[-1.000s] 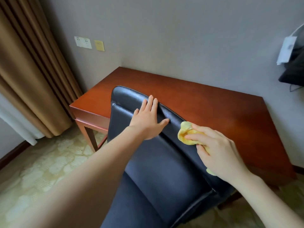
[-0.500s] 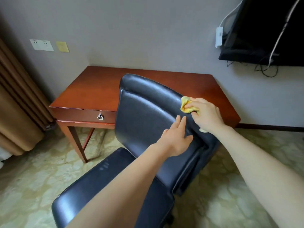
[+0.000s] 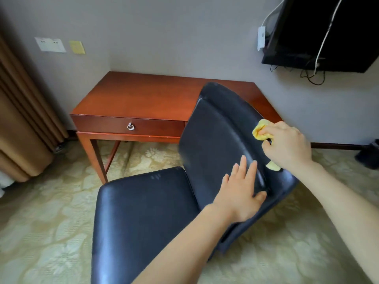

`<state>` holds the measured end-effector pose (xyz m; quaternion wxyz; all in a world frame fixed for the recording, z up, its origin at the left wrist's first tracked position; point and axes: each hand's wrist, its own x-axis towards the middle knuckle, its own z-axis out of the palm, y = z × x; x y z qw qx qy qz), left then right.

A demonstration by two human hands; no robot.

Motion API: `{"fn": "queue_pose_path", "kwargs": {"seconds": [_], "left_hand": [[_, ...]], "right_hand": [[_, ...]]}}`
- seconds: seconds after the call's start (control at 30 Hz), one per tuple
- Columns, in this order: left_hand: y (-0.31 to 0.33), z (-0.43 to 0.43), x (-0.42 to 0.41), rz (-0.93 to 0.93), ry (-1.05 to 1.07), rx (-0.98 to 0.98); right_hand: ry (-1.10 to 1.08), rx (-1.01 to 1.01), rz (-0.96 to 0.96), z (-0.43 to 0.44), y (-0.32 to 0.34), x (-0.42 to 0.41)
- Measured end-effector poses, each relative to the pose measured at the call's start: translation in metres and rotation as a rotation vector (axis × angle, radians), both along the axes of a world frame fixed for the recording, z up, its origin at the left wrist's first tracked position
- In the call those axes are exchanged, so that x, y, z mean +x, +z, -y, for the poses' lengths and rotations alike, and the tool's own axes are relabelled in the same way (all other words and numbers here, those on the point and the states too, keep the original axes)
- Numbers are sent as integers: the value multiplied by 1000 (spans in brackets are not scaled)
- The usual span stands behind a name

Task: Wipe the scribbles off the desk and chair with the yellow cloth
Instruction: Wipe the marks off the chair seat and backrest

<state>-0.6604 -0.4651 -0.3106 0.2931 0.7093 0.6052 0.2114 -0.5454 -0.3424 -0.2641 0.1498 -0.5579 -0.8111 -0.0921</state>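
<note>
A black leather chair stands in front of a reddish wooden desk, its backrest turned toward the right. My left hand lies flat with straight fingers on the lower front of the backrest. My right hand grips the crumpled yellow cloth and presses it on the backrest's right edge; a corner of the cloth also pokes out below the hand. Faint light marks show at the rear of the seat. The desk top shows no marks that I can make out.
The desk has a drawer with a ring pull. Brown curtains hang at the left. A black screen with dangling cables is fixed to the wall at upper right. Patterned carpet covers the floor. A dark object stands at far right.
The view has swung left and back, so the chair now sits lower right. My left hand slid down the backrest. My right hand with the cloth stays on the backrest's edge.
</note>
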Motion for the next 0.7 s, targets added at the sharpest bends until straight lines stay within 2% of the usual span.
{"fn": "queue_pose_path", "kwargs": {"seconds": [0.13,0.23,0.37,0.53,0.6,0.7], "left_hand": [[-13,37,31,180,8,159],[-29,79,44,289,9,277],[-44,131,33,254,52,438],[-44,193,-8,182,104,567],[-39,219,-29,130,116,591],[-33,244,-64,75,132,586]], "right_hand": [[-41,61,61,59,7,9],[-68,41,-44,108,1,7],[30,73,-253,169,-8,3],[180,167,-673,236,-42,-3],[199,196,-730,262,-52,-11],[240,241,-676,287,-56,-30]]}}
